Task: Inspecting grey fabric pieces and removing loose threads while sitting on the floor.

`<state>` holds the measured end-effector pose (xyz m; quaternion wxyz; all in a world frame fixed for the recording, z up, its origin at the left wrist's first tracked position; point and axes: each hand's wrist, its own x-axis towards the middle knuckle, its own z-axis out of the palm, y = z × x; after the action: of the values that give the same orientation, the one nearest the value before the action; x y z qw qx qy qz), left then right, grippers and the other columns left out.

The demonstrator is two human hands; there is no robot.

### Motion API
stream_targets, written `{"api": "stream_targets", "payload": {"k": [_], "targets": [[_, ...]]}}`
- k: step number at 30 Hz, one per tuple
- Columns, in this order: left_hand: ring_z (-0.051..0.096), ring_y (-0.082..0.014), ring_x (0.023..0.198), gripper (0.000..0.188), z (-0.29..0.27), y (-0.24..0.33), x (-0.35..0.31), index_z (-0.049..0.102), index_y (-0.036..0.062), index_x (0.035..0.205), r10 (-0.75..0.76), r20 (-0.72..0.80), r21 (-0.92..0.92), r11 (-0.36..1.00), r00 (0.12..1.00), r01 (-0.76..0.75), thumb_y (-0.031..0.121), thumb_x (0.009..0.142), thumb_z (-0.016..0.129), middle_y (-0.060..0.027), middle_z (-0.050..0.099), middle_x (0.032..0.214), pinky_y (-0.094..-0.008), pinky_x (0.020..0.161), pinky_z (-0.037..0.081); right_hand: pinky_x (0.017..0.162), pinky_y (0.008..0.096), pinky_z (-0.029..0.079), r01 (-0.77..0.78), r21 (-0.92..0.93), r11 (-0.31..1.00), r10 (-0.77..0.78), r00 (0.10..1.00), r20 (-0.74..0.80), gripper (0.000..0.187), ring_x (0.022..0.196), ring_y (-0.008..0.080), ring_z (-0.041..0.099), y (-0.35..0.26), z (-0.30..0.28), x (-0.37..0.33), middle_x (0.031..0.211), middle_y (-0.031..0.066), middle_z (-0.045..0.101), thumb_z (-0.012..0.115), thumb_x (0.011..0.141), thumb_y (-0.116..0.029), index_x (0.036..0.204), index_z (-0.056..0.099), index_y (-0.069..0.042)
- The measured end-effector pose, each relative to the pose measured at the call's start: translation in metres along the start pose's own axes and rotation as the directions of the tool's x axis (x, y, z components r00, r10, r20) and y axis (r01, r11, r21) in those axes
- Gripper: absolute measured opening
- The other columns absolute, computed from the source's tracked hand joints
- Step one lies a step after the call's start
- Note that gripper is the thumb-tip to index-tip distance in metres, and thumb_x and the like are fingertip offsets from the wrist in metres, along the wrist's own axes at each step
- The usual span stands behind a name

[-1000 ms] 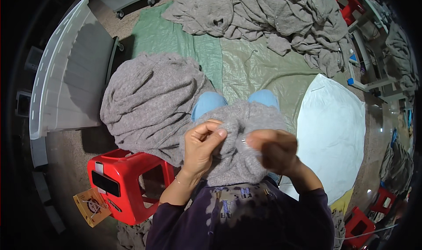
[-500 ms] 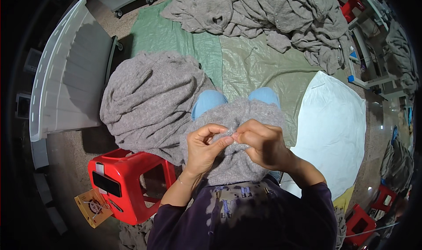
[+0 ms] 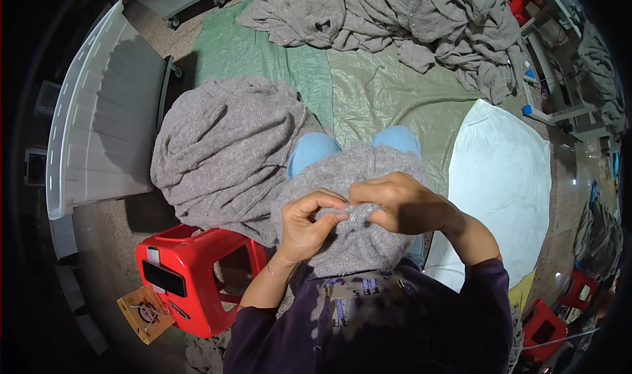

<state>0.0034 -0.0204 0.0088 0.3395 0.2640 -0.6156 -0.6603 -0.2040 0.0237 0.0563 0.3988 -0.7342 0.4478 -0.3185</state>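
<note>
A fuzzy grey knit garment point(image 3: 355, 252) lies bunched over my lap, with my knees in light blue trousers showing beyond it. My left hand point(image 3: 309, 221) pinches a fold of the knit between thumb and fingers. Just to its right, my right hand point(image 3: 401, 203) grips the same raised fold, its fingers curled and its back turned up. A short stretch of knit shows between the two hands. Whether a small tool or thread is in the fingers, I cannot make out.
At my left stands a red stool point(image 3: 197, 275) carrying a phone point(image 3: 163, 278); a grey knit heap point(image 3: 224, 150) rises beyond it. A white wheeled bin point(image 3: 108, 111) is far left. More knitwear point(image 3: 395, 19) covers the green tarp point(image 3: 263, 58). A white sack point(image 3: 503, 196) lies right.
My right hand has shifted slightly up and to the right, away from the left fingertips, lifting a fold of the knit. The left hand keeps its pinch nearly in place.
</note>
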Motion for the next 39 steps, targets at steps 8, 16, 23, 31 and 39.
{"api": "stream_targets", "payload": {"k": [8, 16, 23, 31, 39], "targets": [[0.060, -0.0149, 0.079, 0.012, 0.002, 0.006, 0.000, 0.060, -0.0020, 0.084, 0.034, -0.086, -0.024, 0.999, 0.996, -0.036, -0.005, 0.077, 0.069, -0.0114, 0.064, 0.087, -0.0249, 0.071, 0.048, 0.049, 0.0397, 0.043, 0.086, -0.003, 0.996, -0.086, 0.987, -0.135, 0.021, 0.057, 0.0312, 0.056, 0.002, 0.022, -0.007, 0.066, 0.0134, 0.049, 0.061, 0.067, 0.001, 0.084, 0.049, -0.001], [0.060, -0.0156, 0.078, 0.012, 0.027, -0.008, -0.018, 0.056, -0.0018, 0.087, 0.230, -0.313, 0.147, 0.970, 0.922, -0.192, -0.005, 0.080, 0.065, -0.0119, 0.064, 0.086, -0.0259, 0.071, 0.049, 0.045, 0.0351, 0.039, 0.182, -0.420, 0.889, -0.347, 0.866, -0.361, 0.032, 0.051, 0.0253, 0.052, 0.008, 0.057, -0.013, 0.068, 0.0101, 0.049, 0.071, 0.056, -0.005, 0.084, 0.056, 0.000], [0.058, -0.0155, 0.092, 0.020, 0.016, -0.001, -0.014, 0.060, -0.0034, 0.096, -0.022, -0.271, -0.081, 0.997, 0.962, 0.000, -0.006, 0.079, 0.067, -0.0108, 0.061, 0.097, -0.0258, 0.084, 0.046, 0.045, 0.0353, 0.038, 0.162, -0.409, 0.898, -0.304, 0.901, -0.310, 0.027, 0.052, 0.0242, 0.050, 0.011, 0.050, -0.010, 0.068, 0.0088, 0.044, 0.066, 0.058, 0.002, 0.084, 0.057, 0.000], [0.059, -0.0154, 0.092, 0.019, 0.002, 0.000, -0.005, 0.061, -0.0034, 0.094, 0.018, -0.140, -0.037, 0.999, 0.990, -0.023, -0.010, 0.076, 0.065, -0.0107, 0.061, 0.097, -0.0263, 0.084, 0.046, 0.056, 0.0398, 0.045, -0.006, -0.221, 0.975, -0.037, 0.981, -0.192, 0.027, 0.065, 0.0329, 0.058, 0.002, 0.032, -0.011, 0.076, 0.0137, 0.052, 0.060, 0.068, 0.006, 0.094, 0.052, 0.001], [0.059, -0.0154, 0.090, 0.015, -0.005, 0.002, 0.004, 0.060, -0.0037, 0.092, 0.029, -0.023, -0.021, 0.999, 0.999, -0.029, -0.009, 0.078, 0.063, -0.0106, 0.062, 0.094, -0.0260, 0.081, 0.046, 0.064, 0.0399, 0.049, -0.041, -0.165, 0.985, 0.031, 0.997, -0.064, 0.032, 0.080, 0.0366, 0.062, 0.001, 0.011, -0.003, 0.089, 0.0181, 0.061, 0.058, 0.071, 0.006, 0.102, 0.053, 0.002]]}}
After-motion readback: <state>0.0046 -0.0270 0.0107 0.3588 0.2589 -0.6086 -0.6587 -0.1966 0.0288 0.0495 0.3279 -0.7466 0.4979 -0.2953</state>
